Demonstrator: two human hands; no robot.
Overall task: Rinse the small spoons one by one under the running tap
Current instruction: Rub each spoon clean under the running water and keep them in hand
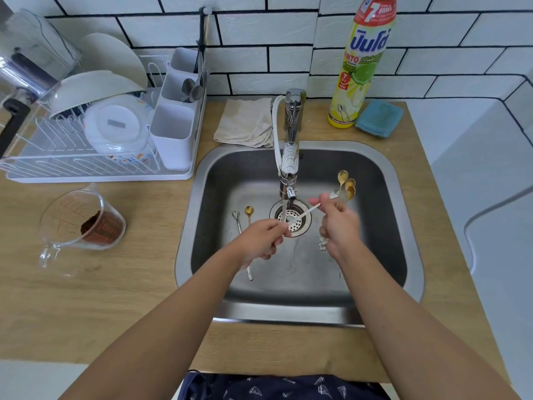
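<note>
White brick-pattern tiles with dark grout back a wooden countertop (pixel 124 313), and a square stainless steel sink (pixel 372 174) is set into it. Over the basin a chrome tap (pixel 290 157) runs a thin stream of water (pixel 284 210) down toward the round drain strainer (pixel 300 223).

Both of the person's bare arms reach in over the basin. The left hand (pixel 261 241) has its fingers curled, fingertips pinching the bowl end of a small white-handled spoon (pixel 305 213) right under the stream, just above the strainer. The right hand (pixel 339 226) pinches the other end of that same spoon between thumb and forefinger, while its remaining fingers are wrapped around a bunch of gold spoons (pixel 347 184) whose bowls fan upward, clear of the water. A small flower-shaped handle end (pixel 323 243) sticks out below that fist.

Two more lie on the sink floor left of the drain, side by side: a silver spoon (pixel 237 219) and a gold spoon (pixel 249 212). A white handle (pixel 249 274) pokes out beneath the left wrist; I can't tell which one it belongs to.

Behind the sink lies a folded beige cloth (pixel 245 122), and to its right stand a yellow dish-soap bottle (pixel 360 64) and a blue sponge (pixel 379 118). To the left, a white dish rack (pixel 95 168) holds bowls and a cutlery caddy (pixel 173 134), and a glass measuring jug (pixel 80 223) with brown grounds in it lies tipped on the counter.
</note>
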